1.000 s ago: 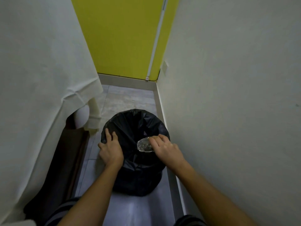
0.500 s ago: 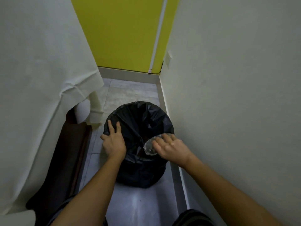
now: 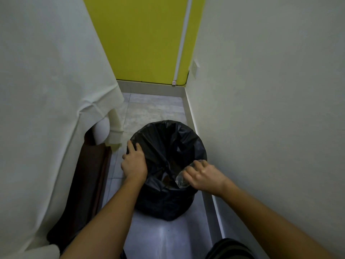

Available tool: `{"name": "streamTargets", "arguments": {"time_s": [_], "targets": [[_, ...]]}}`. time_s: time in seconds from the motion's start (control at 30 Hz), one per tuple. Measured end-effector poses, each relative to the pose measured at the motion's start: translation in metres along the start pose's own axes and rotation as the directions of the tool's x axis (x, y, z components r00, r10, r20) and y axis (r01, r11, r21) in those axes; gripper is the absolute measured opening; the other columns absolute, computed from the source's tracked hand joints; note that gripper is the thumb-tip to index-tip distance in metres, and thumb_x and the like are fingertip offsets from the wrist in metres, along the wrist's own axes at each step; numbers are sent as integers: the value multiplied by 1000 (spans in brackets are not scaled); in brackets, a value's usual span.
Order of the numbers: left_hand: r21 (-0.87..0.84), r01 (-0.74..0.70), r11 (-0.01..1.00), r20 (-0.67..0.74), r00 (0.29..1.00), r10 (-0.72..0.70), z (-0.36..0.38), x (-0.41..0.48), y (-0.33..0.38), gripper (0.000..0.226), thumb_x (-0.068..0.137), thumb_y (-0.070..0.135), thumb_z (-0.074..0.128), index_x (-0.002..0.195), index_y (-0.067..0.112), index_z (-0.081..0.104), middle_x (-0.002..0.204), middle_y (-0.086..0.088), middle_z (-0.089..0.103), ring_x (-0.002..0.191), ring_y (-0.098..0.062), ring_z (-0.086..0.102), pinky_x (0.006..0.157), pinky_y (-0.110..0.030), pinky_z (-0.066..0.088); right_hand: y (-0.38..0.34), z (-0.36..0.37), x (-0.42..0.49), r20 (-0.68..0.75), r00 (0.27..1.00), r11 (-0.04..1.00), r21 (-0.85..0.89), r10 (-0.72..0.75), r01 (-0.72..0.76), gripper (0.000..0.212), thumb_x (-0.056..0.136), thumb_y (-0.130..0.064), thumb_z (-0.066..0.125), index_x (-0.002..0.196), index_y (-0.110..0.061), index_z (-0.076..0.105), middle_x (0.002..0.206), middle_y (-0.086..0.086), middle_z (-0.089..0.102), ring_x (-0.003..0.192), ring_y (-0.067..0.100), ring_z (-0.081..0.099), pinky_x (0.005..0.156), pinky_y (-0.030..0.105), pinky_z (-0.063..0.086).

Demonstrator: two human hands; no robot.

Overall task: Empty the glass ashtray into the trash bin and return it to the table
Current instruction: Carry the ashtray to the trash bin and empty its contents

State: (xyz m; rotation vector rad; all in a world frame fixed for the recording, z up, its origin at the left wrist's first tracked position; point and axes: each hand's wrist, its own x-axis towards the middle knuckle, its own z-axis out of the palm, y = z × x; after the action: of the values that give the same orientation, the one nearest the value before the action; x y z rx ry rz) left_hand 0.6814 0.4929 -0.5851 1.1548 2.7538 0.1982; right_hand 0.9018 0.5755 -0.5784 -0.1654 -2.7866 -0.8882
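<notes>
Glass ashtray (image 3: 180,179): clear glass, tipped on edge over the right near part of the trash bin's opening, mostly hidden behind the fingers that hold it.
Right hand (image 3: 202,176): clenched around the ashtray from the right, knuckles up, fingers curled over its rim; the hand sits above the bin's right edge.
Trash bin (image 3: 168,204): round, lined with a black bag whose crumpled folds cover the rim and outer wall; it stands on the floor, just beside the right wall.
Bin contents: something brownish shows deep in the bag below the ashtray; too dark to tell what it is.
Left hand (image 3: 133,161): laid flat on the bin's left rim, fingers spread over the black bag, pressing on it rather than closed around anything.
Floor (image 3: 155,113): pale grey tiles beyond the bin, a glossy grey stretch nearer than the bin.
Right wall (image 3: 270,109): plain off-white, very near the bin's right side, with a pale skirting strip along its foot.
White cloth (image 3: 46,90): hangs left of the bin, draped down over furniture.
Dark brown panel (image 3: 87,176): left of the bin, under the cloth's lower edge.
Yellow wall (image 3: 145,40): beyond the bin at the passage's end, with a white conduit (image 3: 182,43) running down it.
</notes>
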Motion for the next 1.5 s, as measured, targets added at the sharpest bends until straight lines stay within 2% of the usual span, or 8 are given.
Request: {"name": "streamTargets", "arguments": {"time_s": [0.2, 0.33, 0.5, 0.63, 0.77, 0.93, 1.1, 1.5], "targets": [[113, -114, 987, 43, 993, 110, -7, 10, -9, 67, 95, 9, 52, 153, 16, 20, 153, -15, 24, 114, -31, 59, 83, -35, 52, 16, -10, 22, -57, 967, 968, -16, 250, -251, 17, 88, -7, 53, 93, -14, 68, 80, 4, 70, 68, 26, 69, 51, 31, 56], [80, -117, 990, 38, 993, 114, -6, 5, -14, 70, 93, 12, 54, 153, 15, 18, 148, -13, 27, 106, -31, 63, 80, -36, 52, 3, -1, -2, 31, 998, 998, 1, -61, 61, 15, 87, -7, 50, 88, -12, 64, 74, 6, 66, 60, 29, 64, 53, 34, 55], [19, -121, 993, -9, 993, 121, -6, 3, -15, 68, 94, 14, 51, 154, 16, 18, 152, -9, 25, 100, -32, 64, 76, -37, 50, 19, -6, 10, -33, 976, 975, -56, 213, -215, 24, 94, -5, 44, 90, -14, 66, 77, 4, 68, 67, 28, 68, 53, 31, 55], [-59, -141, 988, -73, 988, 137, -4, 0, -17, 69, 91, 13, 52, 153, 22, 22, 158, -1, 22, 100, -31, 63, 75, -36, 49, 10, -5, -6, 30, 1000, 1000, -30, 2, -1, 17, 87, -4, 49, 84, -13, 63, 72, 6, 65, 61, 29, 64, 54, 35, 55], [-213, -112, 971, -96, 991, 94, -1, 1, -19, 68, 87, 9, 51, 150, 27, 33, 157, 7, 28, 105, -31, 62, 76, -37, 49, 23, -8, 1, -8, 959, 958, -24, 285, -285, 36, 96, -3, 37, 81, -17, 67, 69, 2, 67, 58, 24, 65, 47, 28, 51], [-213, -103, 972, -100, 991, 84, 1, 2, -17, 62, 89, 8, 49, 147, 29, 39, 155, 7, 31, 103, -30, 62, 74, -34, 47, 10, -3, -11, 52, 998, 999, -26, -37, 39, 26, 90, 0, 40, 88, -10, 65, 73, 9, 66, 58, 31, 63, 56, 37, 55], [-252, -49, 966, -121, 993, 19, 4, 5, -12, 60, 90, 7, 47, 145, 30, 43, 155, 8, 34, 106, -30, 62, 72, -31, 42, 16, -11, 2, 17, 991, 989, -52, 136, -135, 21, 93, -4, 47, 93, -12, 67, 87, 8, 72, 73, 32, 69, 63, 37, 59], [-288, -27, 957, -138, 990, -14, 9, -1, 2, 59, 90, 6, 48, 144, 31, 44, 154, 2, 34, 98, -30, 64, 72, -35, 48, 7, -10, -17, 6, 984, 984, -41, 176, -176, 32, 95, -3, 38, 92, -13, 69, 81, 7, 71, 63, 29, 67, 63, 37, 60]]}}
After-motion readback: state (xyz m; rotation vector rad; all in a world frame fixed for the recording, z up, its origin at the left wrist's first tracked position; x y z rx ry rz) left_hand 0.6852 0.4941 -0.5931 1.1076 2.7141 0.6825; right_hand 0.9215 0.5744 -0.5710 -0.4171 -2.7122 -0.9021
